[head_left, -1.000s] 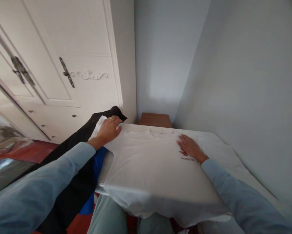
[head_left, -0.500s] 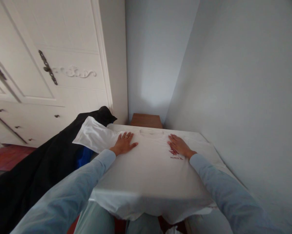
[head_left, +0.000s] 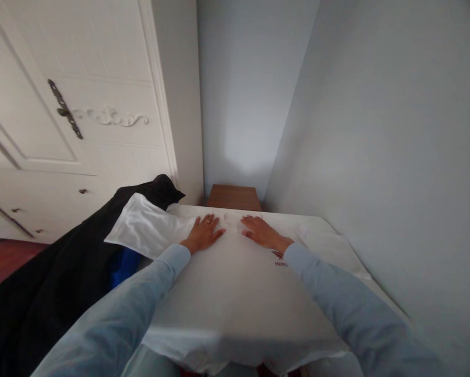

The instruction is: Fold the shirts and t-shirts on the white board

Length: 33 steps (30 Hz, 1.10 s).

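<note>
A white T-shirt (head_left: 227,288) lies spread over a white-covered table, its lower part hanging over the near edge. My left hand (head_left: 204,233) rests flat on the shirt near the collar, fingers spread, a ring on one finger. On the other side of the neckline, my right hand (head_left: 264,232) presses flat with its fingers stretched toward the collar. My right wrist and cuff partly cover a dark red print on the chest. One white sleeve (head_left: 141,225) sticks out to the left, over dark cloth.
Black cloth (head_left: 50,277) is heaped along the left, with a blue piece (head_left: 125,266) beside it. Behind it stands a white wardrobe (head_left: 113,63). A brown wooden cabinet (head_left: 235,196) sits beyond the table's far edge. The grey wall (head_left: 395,157) closes off the right side.
My right hand has slid left across the shirt from the printed side toward the collar. My left hand stays in nearly the same place on the cloth. The view has shifted slightly.
</note>
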### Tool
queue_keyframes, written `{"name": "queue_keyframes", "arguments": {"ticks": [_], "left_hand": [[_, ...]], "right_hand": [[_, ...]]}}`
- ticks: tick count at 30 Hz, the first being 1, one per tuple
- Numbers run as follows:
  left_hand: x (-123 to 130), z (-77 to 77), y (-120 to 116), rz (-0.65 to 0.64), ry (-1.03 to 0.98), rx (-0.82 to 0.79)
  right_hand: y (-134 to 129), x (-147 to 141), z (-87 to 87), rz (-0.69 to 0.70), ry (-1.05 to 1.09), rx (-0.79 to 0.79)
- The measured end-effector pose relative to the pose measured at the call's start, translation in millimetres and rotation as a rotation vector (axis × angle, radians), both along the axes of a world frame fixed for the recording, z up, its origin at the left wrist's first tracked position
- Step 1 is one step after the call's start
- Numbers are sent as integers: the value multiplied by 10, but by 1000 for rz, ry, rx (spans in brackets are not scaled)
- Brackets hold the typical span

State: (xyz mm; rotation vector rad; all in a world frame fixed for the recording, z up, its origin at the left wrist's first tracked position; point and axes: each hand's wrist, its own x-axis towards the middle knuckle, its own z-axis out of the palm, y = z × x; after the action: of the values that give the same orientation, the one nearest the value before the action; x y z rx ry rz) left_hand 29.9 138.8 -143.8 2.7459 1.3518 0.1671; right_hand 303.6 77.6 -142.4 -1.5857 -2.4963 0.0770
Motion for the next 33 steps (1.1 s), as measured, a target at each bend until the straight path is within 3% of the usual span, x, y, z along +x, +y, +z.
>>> {"name": "queue_keyframes", "arguments": {"ticks": [3, 8, 14, 18, 23, 25, 27, 30, 33], "left_hand": [[4, -30, -8, 8, -11, -2], [16, -4, 63, 9, 0, -34], [23, 62, 208, 4, 21, -46], [-39, 104, 15, 10, 18, 16], [-258, 58, -819, -194, -80, 92], [-450, -19, -1165, -324, -131, 98], [-693, -114, -1394, -366, -157, 93], [-1059, -236, -1467, -336, -192, 108], [-1304, -306, -1342, -302, -225, 135]], "right_hand": [[164, -163, -17, -13, -25, -97], [360, -124, -46, -77, -32, -146], [272, -17, 42, -59, 33, -34], [-260, 76, 105, -19, 71, -35], [-1233, 93, 66, 8, 91, -93], [-1574, 131, 3, 21, 89, -107], [-1863, 231, -69, 2, 92, -113], [-2213, 483, -155, -117, 101, -107], [-2466, 769, -192, -251, 97, -86]]}}
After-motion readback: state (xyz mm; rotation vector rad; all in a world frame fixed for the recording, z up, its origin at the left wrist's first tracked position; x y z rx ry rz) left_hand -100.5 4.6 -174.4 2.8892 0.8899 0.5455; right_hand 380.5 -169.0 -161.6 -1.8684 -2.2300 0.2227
